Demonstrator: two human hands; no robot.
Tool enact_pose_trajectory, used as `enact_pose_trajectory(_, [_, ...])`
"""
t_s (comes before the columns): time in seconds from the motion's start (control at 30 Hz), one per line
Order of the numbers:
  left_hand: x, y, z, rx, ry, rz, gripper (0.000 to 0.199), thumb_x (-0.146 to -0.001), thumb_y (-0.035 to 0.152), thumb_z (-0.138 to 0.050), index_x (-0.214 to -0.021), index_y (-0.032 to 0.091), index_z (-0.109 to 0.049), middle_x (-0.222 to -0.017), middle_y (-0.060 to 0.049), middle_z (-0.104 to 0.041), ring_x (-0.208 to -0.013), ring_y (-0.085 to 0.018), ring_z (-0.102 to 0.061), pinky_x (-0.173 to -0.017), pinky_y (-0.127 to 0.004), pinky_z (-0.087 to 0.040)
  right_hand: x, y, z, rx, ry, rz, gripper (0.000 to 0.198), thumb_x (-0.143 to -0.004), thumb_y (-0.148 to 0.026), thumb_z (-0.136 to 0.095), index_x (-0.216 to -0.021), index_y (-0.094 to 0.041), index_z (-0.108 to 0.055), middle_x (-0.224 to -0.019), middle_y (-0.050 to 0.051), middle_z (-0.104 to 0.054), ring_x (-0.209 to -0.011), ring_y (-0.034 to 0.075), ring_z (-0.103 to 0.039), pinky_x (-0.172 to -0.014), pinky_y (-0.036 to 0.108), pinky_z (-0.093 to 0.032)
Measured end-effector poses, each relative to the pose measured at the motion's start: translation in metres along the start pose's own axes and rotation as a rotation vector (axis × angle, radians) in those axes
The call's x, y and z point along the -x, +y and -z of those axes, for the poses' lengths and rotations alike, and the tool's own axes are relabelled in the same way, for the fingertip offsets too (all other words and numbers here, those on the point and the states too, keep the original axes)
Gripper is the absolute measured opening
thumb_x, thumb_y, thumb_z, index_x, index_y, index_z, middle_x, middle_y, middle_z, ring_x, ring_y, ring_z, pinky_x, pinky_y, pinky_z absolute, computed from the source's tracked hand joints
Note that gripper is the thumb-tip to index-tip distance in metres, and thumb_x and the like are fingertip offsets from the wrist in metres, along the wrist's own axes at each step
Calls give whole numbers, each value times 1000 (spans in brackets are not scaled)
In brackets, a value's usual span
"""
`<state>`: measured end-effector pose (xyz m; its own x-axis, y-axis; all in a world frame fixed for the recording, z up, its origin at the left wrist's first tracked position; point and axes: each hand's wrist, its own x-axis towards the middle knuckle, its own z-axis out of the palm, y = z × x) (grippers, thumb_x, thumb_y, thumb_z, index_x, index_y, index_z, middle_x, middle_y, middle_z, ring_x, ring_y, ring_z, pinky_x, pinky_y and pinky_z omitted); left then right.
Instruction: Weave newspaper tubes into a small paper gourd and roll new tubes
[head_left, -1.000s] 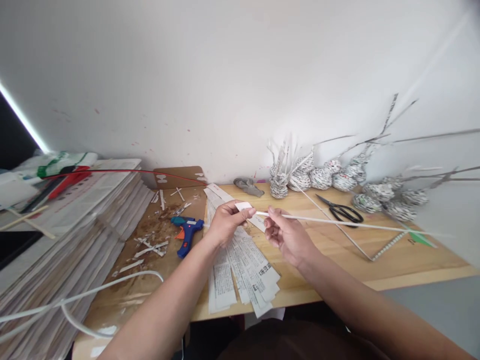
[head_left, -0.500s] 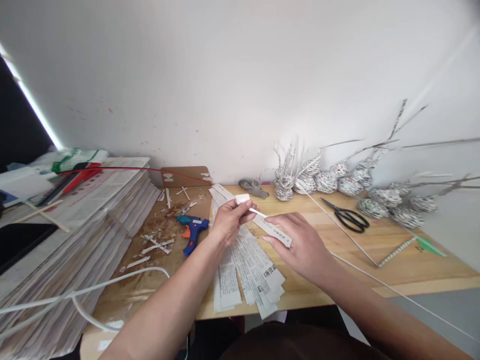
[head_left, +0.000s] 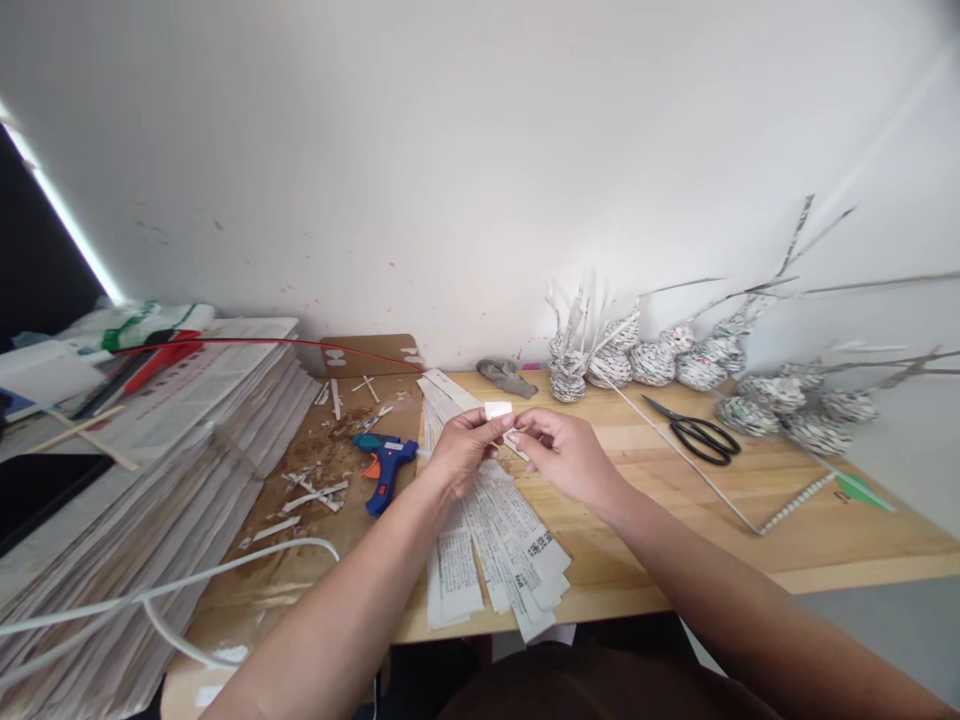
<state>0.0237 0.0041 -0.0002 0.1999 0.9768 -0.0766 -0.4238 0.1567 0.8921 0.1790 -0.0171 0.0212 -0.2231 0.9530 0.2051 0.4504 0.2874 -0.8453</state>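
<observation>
Between thumb and fingers, my left hand (head_left: 466,448) pinches a newspaper strip (head_left: 498,409), whose pale end sticks up above the thumb. My right hand (head_left: 561,450) is closed on the same strip, close against the left fingertips. Most of the strip is hidden by my fingers. Under and in front of the hands lies a fanned pile of printed newspaper strips (head_left: 517,545). A blue hot glue gun (head_left: 390,470) with an orange trigger lies left of my left hand.
A tall newspaper stack (head_left: 247,420) fills the left side, with white cables (head_left: 247,555) in front. Paper scraps (head_left: 319,492) litter the brown board. Black scissors (head_left: 697,432) and several woven paper pieces (head_left: 652,362) with protruding stalks lie at the right.
My right hand has slid left along the strip to meet my left hand. The strip's long part, stretched between the hands before, no longer shows.
</observation>
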Motion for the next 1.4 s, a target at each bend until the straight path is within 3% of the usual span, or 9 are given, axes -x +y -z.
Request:
enact_pose_trajectory(0.17, [-6,-2,6,-7,119,-59,51,-67,62,-73,-75,12,-70,-64,-3,-63,-58,-10,-56,-50,-19,-43,5,7,17,-337,-137,-343,20,-85,-39,-62,-91,-20,-61,-71,-1,-64,-47,12,-63,-42,21,-42])
enact_pose_trajectory(0.33, [-15,5,13,-143,266,-224,44,-82,53,-61,-90,11,-70,-80,-9,-71,-66,-11,-61,-58,-21,-48,19,28,41,-619,-203,-549,23,-83,-40,-66,-90,-19,-60,-69,-1,-64,-48,10,-63,-42,18,-40])
enact_pose_trajectory(0.47, [-36,17,4,-463,203,-210,37,-90,31,-50,-120,12,-61,-108,-13,-71,-83,-16,-67,-73,-29,-54,28,50,52,-657,-263,-514,27,-80,-42,-70,-84,-18,-58,-66,-1,-64,-49,11,-62,-46,20,-44])
enact_pose_trajectory(0.57, [-65,19,-7,-1178,78,-341,41,-90,29,-50,-128,13,-56,-123,-14,-66,-109,-21,-63,-93,-34,-49,30,63,55,-735,-271,-455,30,-78,-44,-72,-84,-18,-59,-64,-2,-63,-49,11,-61,-47,21,-43])
enact_pose_trajectory(0.77, [-132,-3,-13,-1483,55,-341,63,-80,38,-67,-135,13,-50,-145,-18,-45,-136,-34,-36,-110,-45,-28,29,74,56,-867,-300,-387,28,-80,-42,-72,-84,-17,-60,-66,-1,-63,-51,10,-58,-50,22,-41])
enact_pose_trajectory(0.9, [-161,-17,-9,-1564,40,-301,27,-91,29,-51,-104,14,-70,-115,-15,-66,-118,-28,-51,-108,-43,-28,28,76,57,-920,-330,-403,26,-81,-39,-72,-82,-16,-60,-68,-1,-62,-51,8,-56,-51,21,-38])
enact_pose_trajectory(1.07, [-172,-22,-5,-1552,143,-255,34,-93,32,-45,-95,13,-73,-96,-16,-70,-116,-29,-49,-97,-37,-37,25,75,57,-929,-353,-430,26,-80,-38,-73,-80,-16,-60,-69,0,-61,-53,9,-54,-52,22,-35])
enact_pose_trajectory(1.27, [-176,-22,-10,-1397,322,-178,56,-94,50,-34,-98,13,-76,-105,-21,-69,-114,-33,-52,-92,-39,-40,26,75,57,-884,-372,-456,29,-77,-41,-75,-77,-18,-57,-67,-1,-59,-53,10,-52,-54,24,-34])
enact_pose_trajectory(1.4, [-177,-14,-12,-1257,328,-150,64,-85,67,-41,-85,14,-78,-99,-20,-72,-114,-37,-54,-94,-41,-38,26,75,57,-859,-374,-462,30,-77,-42,-75,-77,-18,-56,-68,-1,-59,-54,10,-52,-54,25,-34])
